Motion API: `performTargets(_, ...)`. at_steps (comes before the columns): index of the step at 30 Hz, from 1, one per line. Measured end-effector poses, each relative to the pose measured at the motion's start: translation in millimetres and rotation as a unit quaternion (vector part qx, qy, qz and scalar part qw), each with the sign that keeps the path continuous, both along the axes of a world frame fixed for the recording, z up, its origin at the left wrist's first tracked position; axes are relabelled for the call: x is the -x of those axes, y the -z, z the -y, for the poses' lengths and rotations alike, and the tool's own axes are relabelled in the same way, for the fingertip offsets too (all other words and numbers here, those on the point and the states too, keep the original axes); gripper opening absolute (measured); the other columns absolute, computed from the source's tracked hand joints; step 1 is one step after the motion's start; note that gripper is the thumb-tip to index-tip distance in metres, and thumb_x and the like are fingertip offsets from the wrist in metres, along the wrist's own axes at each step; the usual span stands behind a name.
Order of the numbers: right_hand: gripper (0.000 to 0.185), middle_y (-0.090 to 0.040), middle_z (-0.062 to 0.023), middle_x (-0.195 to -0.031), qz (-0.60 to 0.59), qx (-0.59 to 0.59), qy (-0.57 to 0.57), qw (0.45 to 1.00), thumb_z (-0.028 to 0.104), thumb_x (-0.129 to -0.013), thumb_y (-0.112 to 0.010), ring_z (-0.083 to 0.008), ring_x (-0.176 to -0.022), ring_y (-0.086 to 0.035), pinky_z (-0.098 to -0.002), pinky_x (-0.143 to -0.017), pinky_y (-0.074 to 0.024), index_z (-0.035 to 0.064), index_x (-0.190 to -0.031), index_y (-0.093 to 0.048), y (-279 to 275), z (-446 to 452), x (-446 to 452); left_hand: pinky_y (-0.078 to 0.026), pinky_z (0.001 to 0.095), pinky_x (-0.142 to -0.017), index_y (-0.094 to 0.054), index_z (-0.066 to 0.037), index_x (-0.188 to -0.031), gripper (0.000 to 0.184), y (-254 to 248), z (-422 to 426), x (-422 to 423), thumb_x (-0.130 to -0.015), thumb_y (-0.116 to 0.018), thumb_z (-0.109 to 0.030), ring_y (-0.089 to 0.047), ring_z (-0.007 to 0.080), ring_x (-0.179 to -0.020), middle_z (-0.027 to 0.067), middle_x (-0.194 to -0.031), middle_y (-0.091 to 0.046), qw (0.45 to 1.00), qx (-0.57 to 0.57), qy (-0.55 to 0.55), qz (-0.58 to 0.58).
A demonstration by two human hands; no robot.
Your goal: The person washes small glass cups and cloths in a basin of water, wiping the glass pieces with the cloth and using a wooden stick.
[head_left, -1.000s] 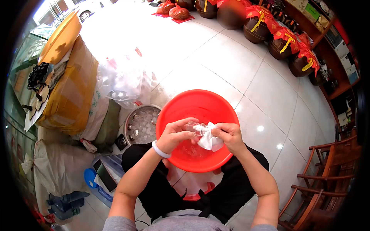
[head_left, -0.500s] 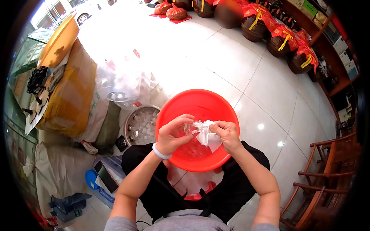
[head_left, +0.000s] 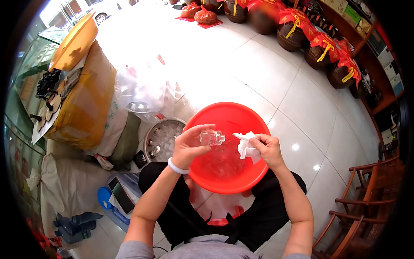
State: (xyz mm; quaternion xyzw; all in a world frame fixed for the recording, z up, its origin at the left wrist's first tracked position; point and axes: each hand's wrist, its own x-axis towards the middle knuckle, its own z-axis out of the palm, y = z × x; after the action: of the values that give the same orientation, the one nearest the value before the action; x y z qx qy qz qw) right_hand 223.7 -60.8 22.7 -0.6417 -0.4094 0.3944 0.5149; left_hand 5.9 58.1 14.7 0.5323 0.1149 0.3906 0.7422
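My left hand (head_left: 192,146) grips a small clear glass bottle (head_left: 210,138) by its base, the neck pointing right. To its right, my right hand (head_left: 268,150) pinches a crumpled white cloth or tissue (head_left: 246,144), apart from the bottle. Both hands are above a red plastic basin (head_left: 228,185) between my knees. Clear glass pieces, too indistinct to name one by one, lie on the basin's bottom. Left of the basin stands a round metal bowl (head_left: 148,140) filled with small clear glass items.
At the left are a taped cardboard box (head_left: 92,99) with a yellow basin (head_left: 75,41) on top, white sacks (head_left: 73,185) and a phone (head_left: 121,195). Clear plastic bags (head_left: 142,90) lie beyond the metal bowl. Wooden chairs (head_left: 366,203) stand right; dark jars (head_left: 293,36) line the back.
The white cloth has come off the bottle's neck as my right hand moved right. My left hand still holds the bottle. The whole view has shifted slightly.
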Motion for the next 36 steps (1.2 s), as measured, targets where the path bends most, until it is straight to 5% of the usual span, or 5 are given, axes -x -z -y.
performTargets(6, 0.016, -0.059, 0.0002, -0.07, -0.028, 0.014, 0.001, 1.0, 0.012, -0.084, -0.056, -0.0048, -0.063, -0.051, -0.0197, -0.056, -0.0404, -0.0024, -0.085, -0.062, 1.5, -1.9, 0.4, -0.05, 0.0251, -0.065, -0.043, 0.003, -0.119, 0.051, 4.9, -2.1, -2.7, -0.091, -0.036, -0.039, -0.061, 0.0192, -0.072, 0.0204, -0.101, -0.057, 0.924, 0.355, 0.144, -0.011)
performTargets(18, 0.018, -0.062, -0.0034, -0.079, -0.05, -0.007, 0.015, 0.999, 0.007, -0.083, -0.053, -0.0075, -0.072, -0.055, -0.0211, -0.065, -0.0438, -0.0044, -0.094, -0.062, -0.8, -3.8, -0.5, -0.031, 0.016, -0.037, -0.044, 0.008, -0.118, 0.063, 23.2, -4.4, -3.3, -0.09, -0.031, -0.047, -0.037, 0.0054, -0.043, 0.0083, -0.074, -0.053, 0.853, 0.462, 0.237, 0.053)
performTargets(22, 0.019, -0.063, -0.0039, -0.081, -0.056, -0.018, 0.025, 0.998, 0.006, -0.083, -0.054, -0.0078, -0.073, -0.056, -0.0211, -0.066, -0.0443, -0.0044, -0.096, -0.062, 1.9, -4.3, 1.2, -0.037, 0.0168, -0.041, -0.046, 0.008, -0.115, 0.061, 26.5, -4.4, -3.5, -0.09, -0.03, -0.045, -0.042, 0.0092, -0.044, 0.0113, -0.078, -0.056, 0.825, 0.485, 0.275, 0.096)
performTargets(27, 0.014, -0.06, -0.0026, -0.075, -0.044, -0.084, 0.0, 0.995, 0.001, -0.081, -0.055, -0.007, -0.067, -0.054, -0.0203, -0.06, -0.0423, -0.004, -0.091, -0.062, -2.0, -0.5, 2.4, -0.039, 0.0205, -0.049, -0.044, 0.001, -0.12, 0.049, 13.3, 1.5, -10.6, -0.088, -0.039, -0.035, -0.046, 0.0126, -0.053, 0.0109, -0.083, -0.054, 0.895, 0.403, 0.191, -0.016)
performTargets(36, 0.011, -0.056, -0.0042, -0.066, 0.1, -0.171, -0.027, 0.98, -0.004, -0.075, -0.058, -0.008, -0.053, -0.048, -0.0218, -0.048, -0.0369, -0.0036, -0.085, -0.062, -9.3, 4.3, 4.9, -0.041, 0.0243, -0.056, -0.044, -0.001, -0.121, 0.046, 8.3, 6.2, -14.6, -0.084, -0.047, -0.027, -0.051, 0.0138, -0.067, 0.0077, -0.095, -0.058, 0.912, 0.362, 0.176, -0.073)
